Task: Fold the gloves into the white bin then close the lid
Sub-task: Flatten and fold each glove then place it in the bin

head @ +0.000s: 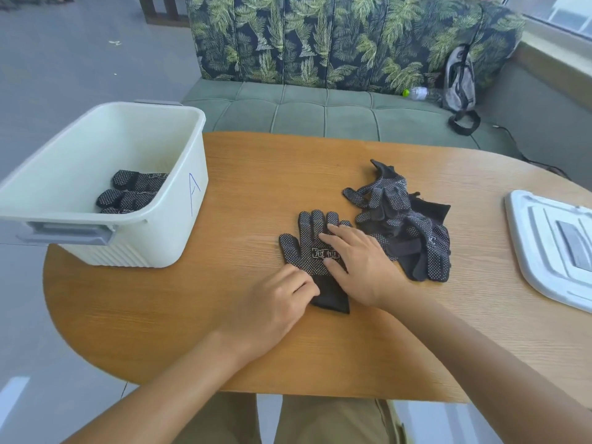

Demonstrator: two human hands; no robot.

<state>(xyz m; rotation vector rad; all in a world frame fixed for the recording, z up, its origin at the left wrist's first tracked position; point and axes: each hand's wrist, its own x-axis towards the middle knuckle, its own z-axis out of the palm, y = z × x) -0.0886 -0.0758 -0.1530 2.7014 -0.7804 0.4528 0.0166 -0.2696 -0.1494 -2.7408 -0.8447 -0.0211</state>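
I have one glove (307, 243) laid flat, palm dots up, near the middle of the bench (243, 354), its fingertips pointing to 12 o'clock and its plain black cuff toward me at 6. My right hand (362, 267) lies spread and flat across the glove's palm, pressing it down, nothing gripped. My left hand (275, 302) sits at the cuff with its fingers curled onto the fabric's edge; I judge it is pinching the cuff to start the fold.

The white bin (105, 219) stands at 9 to 10 o'clock, partly overhanging the bench edge, with folded gloves (134, 192) already inside. The unfolded heap of gloves (407, 232) lies just beside my right hand at 2 o'clock, and the lid (551, 248) rests well apart at 3 o'clock.

What could go wrong: if I lift the cuff while my right palm presses too far back, the knit will bunch and fold crooked. The dotted side may grip and drag against itself. My right wrist is close to the heap, so a sweep could snag a loose glove and pull it along. The bin's overhang worries me: a hard drop or push against its near wall could tip it off the edge.
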